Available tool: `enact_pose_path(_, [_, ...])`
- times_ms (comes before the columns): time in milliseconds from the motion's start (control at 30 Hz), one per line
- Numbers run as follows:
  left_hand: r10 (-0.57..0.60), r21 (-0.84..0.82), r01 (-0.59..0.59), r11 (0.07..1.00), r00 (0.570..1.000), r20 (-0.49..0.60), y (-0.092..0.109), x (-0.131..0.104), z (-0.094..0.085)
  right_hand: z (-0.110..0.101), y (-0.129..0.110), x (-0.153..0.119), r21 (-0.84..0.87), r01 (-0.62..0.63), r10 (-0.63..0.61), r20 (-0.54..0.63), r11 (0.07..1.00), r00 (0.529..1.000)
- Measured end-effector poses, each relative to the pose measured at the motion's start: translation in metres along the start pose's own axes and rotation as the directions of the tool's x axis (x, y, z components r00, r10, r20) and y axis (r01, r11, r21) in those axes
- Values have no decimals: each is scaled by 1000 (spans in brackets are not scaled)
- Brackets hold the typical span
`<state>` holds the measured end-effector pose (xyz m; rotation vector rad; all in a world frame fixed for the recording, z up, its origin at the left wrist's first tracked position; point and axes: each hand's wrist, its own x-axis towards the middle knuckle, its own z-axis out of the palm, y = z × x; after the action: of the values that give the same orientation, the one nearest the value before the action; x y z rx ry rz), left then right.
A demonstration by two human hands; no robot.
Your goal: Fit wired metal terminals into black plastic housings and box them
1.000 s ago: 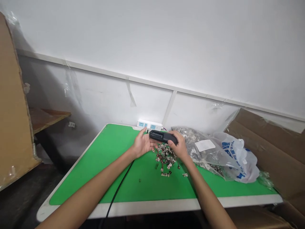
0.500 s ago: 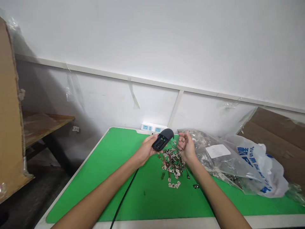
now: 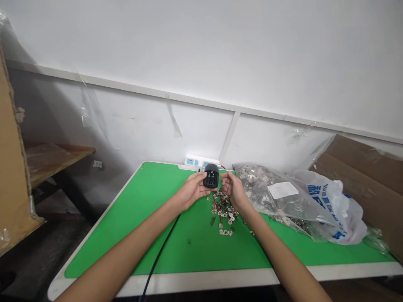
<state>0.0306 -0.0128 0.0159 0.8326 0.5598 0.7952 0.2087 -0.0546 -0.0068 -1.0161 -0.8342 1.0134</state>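
My left hand (image 3: 194, 191) is closed around the edge of a black mouse-shaped device (image 3: 211, 177), thumb on its face and fingers beneath. The device is held up above the table, with an open compartment of slots towards me. Just to its right is my right hand (image 3: 233, 189), its fingers curled in towards the thumb; whatever lies between them, if anything, is too small to make out. Below both hands a pile of small metal contact pieces with thin wires (image 3: 224, 206) lies on the green mat (image 3: 151, 222), partly hidden by my right hand.
A white power strip (image 3: 201, 160) is at the table's back edge. Clear bags of metal parts (image 3: 261, 184) and a white plastic bag with blue print (image 3: 336, 209) lie at right, beside cardboard (image 3: 368, 180). A black cable (image 3: 160, 253) crosses the mat to the front edge.
My left hand has turned the black device more upright, with its compartment facing me. My right hand remains beside it with curled fingers. The whole view has shifted slightly.
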Motion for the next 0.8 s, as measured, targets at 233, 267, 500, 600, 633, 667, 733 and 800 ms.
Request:
enact_pose_path(233, [96,122,-91,988,995,-38,-1,1,-2,1,4,-4,-335,256,-237,98,907,967])
enact_pose_path(267, [131,157,-125,980,991,-30,-2,0,-2,1,3,-5,-388,309,-278,134,869,951])
enact_pose_path(500, [267,177,-256,950,963,-39,11,-17,29,0,-6,-12,-590,522,-446,285,616,848])
enact_pose_path(600, [103,-97,-117,988,985,-137,31,-38,46,-2,-5,-12,-577,507,-434,273,640,859])
enact_pose_path(633, [4,-217,-32,976,992,-128,39,-48,49,-3,-4,-12,-561,498,-430,261,661,864])
enact_pose_path(667, [-79,-319,47,947,993,-89,46,-60,50,-4,-3,-11,-546,492,-428,250,678,868])
enact_pose_path(733, [-139,-435,110,894,990,-35,58,-89,46,-5,-1,-10,-535,482,-423,239,694,874])
enact_pose_path(800, [-118,-460,82,884,992,-52,64,-124,37,-7,0,-10,-552,475,-418,235,686,877])
